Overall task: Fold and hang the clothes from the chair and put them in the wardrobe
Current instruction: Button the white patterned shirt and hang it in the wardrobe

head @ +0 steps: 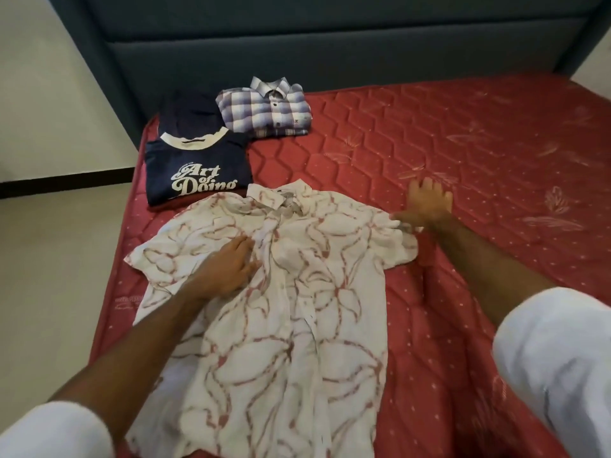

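- The right hand [426,206] is motion-blurred at the white floral shirt's [264,309] right sleeve, about 2 o'clock from the shirt's middle; its fingers look spread, but whether the thumb pinches the sleeve edge I cannot tell.
- The shirt's hem is cut off by the bottom edge.
- The left hand [228,266] lies flat, fingers straight, pressing the chest.
- The shirt lies spread on the red mattress [479,160]; a folded navy T-shirt [198,173] sits at its 11 o'clock, a folded plaid shirt [267,109] at 12.
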Tool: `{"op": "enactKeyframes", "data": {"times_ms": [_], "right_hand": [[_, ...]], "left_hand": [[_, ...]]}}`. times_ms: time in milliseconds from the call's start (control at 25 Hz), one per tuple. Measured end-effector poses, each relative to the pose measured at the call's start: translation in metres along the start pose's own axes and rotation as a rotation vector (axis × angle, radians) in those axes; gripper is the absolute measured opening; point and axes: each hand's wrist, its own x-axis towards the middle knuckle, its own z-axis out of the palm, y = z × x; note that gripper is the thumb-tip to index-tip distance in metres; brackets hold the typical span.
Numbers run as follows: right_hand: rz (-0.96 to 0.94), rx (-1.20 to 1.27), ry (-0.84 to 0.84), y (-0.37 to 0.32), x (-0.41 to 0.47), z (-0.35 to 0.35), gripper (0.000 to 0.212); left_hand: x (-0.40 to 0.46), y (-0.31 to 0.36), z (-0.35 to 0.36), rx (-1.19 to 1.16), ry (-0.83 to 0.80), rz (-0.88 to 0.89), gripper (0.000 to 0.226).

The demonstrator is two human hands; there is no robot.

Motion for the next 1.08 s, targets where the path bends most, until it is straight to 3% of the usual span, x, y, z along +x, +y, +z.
{"op": "enactKeyframes", "data": {"times_ms": [80, 200, 320, 400, 480, 560, 680, 760, 880, 1000, 1080], "right_hand": [[-0.117, 0.016, 0.084, -0.013, -0.042, 0.014, 0.078], [-0.169, 0.441, 0.001, -0.011, -0.135, 0.061, 0.071], [0.097, 0.807, -0.234, 0.003, -0.234, 0.102, 0.081], [0.116, 0.982, -0.393, -0.004, -0.28, 0.113, 0.068], [0.023, 1.137, -0.557, -0.021, -0.309, 0.104, 0.04], [-0.012, 1.323, -0.543, -0.036, -0.323, 0.097, 0.033], [0.081, 1.605, -0.412, -0.037, -0.332, 0.089, 0.03], [0.237, 1.595, -0.354, -0.017, -0.327, 0.083, 0.023], [0.36, 1.388, -0.259, 0.033, -0.315, 0.067, 0.014], [0.168, 0.557, 0.01, 0.051, -0.331, 0.059, 0.041], [-0.222, 0.298, 0.139, 0.025, -0.366, 0.059, 0.034]], "left_hand": [[-0.012, 0.005, 0.002, 0.023, 0.097, 0.058, 0.051], [-0.062, 0.005, 0.015, 0.026, 0.365, 0.095, 0.035], [-0.141, -0.006, 0.041, -0.224, 0.501, -0.303, 0.057], [-0.189, -0.018, 0.06, -0.457, 0.516, -0.622, 0.077], [-0.225, -0.028, 0.068, -0.681, 0.478, -0.686, 0.08], [-0.245, -0.032, 0.067, -0.88, 0.428, -0.686, 0.07], [-0.27, -0.025, 0.068, -0.72, 0.383, -0.807, 0.082], [-0.282, -0.023, 0.077, -0.65, 0.359, -0.814, 0.095], [-0.286, -0.035, 0.089, -0.627, 0.333, -0.682, 0.071], [-0.289, -0.022, 0.081, -0.936, 0.468, -0.6, 0.043], [-0.296, -0.006, 0.072, -1.259, 0.58, -0.532, 0.036]]}}
